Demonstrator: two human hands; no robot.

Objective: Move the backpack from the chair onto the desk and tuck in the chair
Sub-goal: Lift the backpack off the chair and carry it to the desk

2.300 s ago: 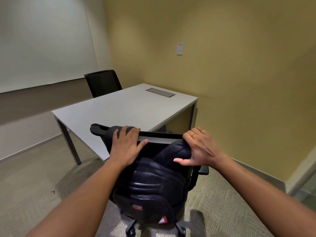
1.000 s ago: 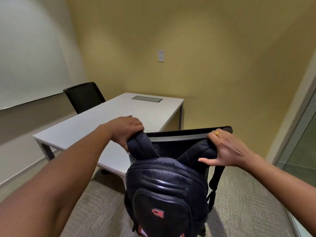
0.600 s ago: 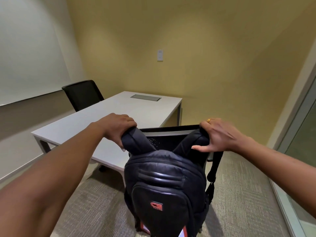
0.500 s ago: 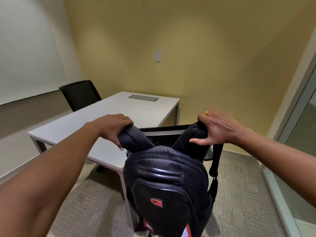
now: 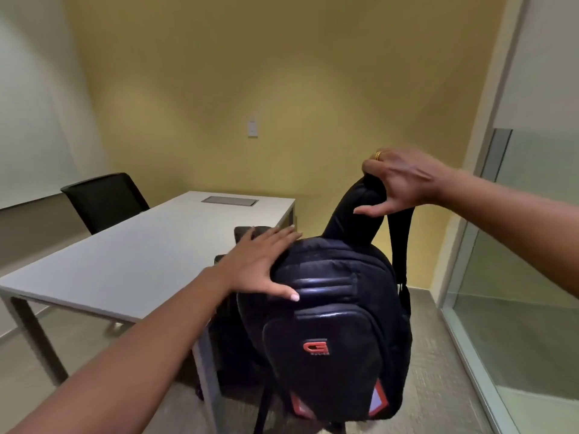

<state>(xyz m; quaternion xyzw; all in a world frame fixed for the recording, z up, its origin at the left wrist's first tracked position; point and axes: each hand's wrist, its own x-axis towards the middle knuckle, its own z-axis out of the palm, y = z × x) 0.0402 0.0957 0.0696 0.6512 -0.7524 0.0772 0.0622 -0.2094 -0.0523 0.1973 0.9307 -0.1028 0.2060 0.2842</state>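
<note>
Backpack (image 5: 332,324) hangs between hands.

Backpack (image 5: 332,314): black cloth, front panels showing slight sheen like faux leather, red logo patch looking rubbery. Desk (image 5: 150,252): smooth matt pale-grey top, legs looking like painted metal. Floor (image 5: 438,371): showing rough carpet weave. Partition (image 5: 517,245): showing glossy frosted glass.
</note>
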